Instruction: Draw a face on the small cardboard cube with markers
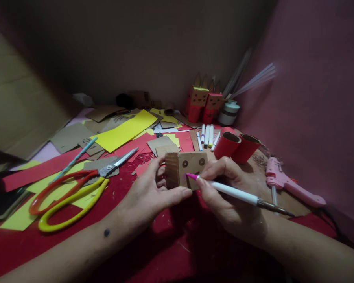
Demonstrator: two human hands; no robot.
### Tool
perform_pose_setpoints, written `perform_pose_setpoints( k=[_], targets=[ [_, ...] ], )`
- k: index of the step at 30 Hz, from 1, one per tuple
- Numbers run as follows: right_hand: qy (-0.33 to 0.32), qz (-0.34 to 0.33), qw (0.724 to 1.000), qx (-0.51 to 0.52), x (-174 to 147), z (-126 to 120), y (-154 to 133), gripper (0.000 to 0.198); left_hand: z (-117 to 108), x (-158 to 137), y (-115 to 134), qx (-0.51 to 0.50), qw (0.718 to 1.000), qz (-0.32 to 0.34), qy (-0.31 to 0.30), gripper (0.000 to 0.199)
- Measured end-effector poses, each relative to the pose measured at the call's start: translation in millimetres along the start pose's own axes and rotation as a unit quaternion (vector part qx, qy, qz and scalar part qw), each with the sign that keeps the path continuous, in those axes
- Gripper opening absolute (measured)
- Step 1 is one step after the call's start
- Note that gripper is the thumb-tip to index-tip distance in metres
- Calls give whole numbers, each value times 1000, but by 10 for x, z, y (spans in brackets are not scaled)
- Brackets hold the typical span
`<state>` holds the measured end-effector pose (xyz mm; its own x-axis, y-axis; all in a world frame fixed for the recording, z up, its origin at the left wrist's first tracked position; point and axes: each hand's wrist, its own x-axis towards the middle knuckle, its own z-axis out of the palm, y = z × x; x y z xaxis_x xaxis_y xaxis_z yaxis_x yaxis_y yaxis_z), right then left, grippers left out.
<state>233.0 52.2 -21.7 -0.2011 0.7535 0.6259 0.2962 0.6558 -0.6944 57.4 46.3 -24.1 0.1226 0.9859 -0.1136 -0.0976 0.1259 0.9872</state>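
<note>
My left hand (149, 192) grips a small cardboard block (184, 169) from its left side, thumb under the front. The block's front face carries two round drawn eyes. My right hand (224, 188) holds a pink-tipped white marker (224, 189) like a pen, its tip touching the lower front of the block. Both hands hover just above red paper (171, 247) covering the work surface.
Orange-and-yellow scissors (73, 190) lie left of my hands. Two red-wrapped tubes (237, 146) and several markers (207, 135) sit behind the block. A pink glue gun (286, 184) lies at right. Yellow paper (125, 131), cardboard scraps and two finished red figures (203, 103) fill the back.
</note>
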Motion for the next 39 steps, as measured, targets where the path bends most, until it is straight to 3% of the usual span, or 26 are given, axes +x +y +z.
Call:
perform_pose_setpoints(
  k=[11,22,29,39],
  targets=[
    [-2,0,999,-38,13,-25,-26,14,28,-18,20,-10,1000,-3,10,80],
    [-25,-8,1000,-5,6,-27,-26,14,29,-23,26,-9,1000,-9,11,78],
    [10,45,999,0,29,-14,-31,13,31,-25,28,-3,1000,-5,12,77],
    [15,2,999,-31,-9,9,-8,15,36,-27,32,-8,1000,-6,14,74]
  ],
)
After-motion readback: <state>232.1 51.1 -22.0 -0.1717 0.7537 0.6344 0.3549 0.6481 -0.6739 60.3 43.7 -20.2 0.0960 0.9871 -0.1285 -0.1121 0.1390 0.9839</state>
